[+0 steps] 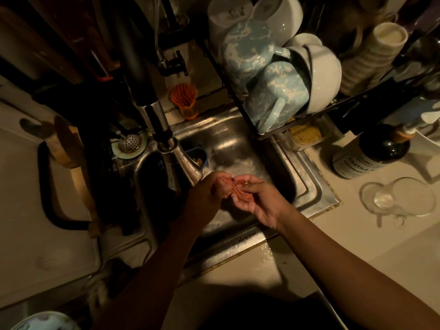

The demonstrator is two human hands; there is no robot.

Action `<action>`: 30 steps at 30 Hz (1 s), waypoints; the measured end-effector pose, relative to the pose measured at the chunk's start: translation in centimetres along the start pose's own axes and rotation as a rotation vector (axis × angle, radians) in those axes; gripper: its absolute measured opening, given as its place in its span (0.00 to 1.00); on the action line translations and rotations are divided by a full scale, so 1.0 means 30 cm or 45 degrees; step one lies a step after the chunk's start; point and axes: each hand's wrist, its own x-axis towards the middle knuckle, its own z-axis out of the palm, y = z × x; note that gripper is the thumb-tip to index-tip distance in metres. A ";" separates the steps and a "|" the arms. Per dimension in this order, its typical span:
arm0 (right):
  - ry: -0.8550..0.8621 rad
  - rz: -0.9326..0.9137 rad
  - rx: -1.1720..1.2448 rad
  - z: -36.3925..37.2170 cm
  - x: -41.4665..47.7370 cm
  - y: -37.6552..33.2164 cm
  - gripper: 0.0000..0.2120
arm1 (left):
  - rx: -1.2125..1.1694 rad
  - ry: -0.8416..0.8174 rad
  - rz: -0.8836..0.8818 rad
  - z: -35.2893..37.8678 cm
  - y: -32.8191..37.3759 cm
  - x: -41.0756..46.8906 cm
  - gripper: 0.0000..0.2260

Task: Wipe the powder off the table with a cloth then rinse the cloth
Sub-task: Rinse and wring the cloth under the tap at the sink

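Note:
Both of my hands are over the steel sink [307,186], just right of the faucet head [177,163]. A small pinkish-orange cloth [234,190] is bunched up between them. My left hand [204,198] is closed around the cloth's left end. My right hand [256,201] cups the cloth from the right with its fingers curled over it. Most of the cloth is hidden by my fingers. I cannot make out running water in the dim light.
A dish rack [273,129] loaded with blue-patterned mugs [273,101] and white bowls [326,75] overhangs the sink's back right. An orange brush [184,98] stands behind the sink. A dark soap bottle [371,153] and an upturned glass [400,198] sit on the right counter. A stove [35,210] lies left.

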 end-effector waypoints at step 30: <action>0.071 -1.145 -2.059 0.001 0.088 0.019 0.12 | -0.396 0.303 -0.482 0.030 0.122 0.044 0.06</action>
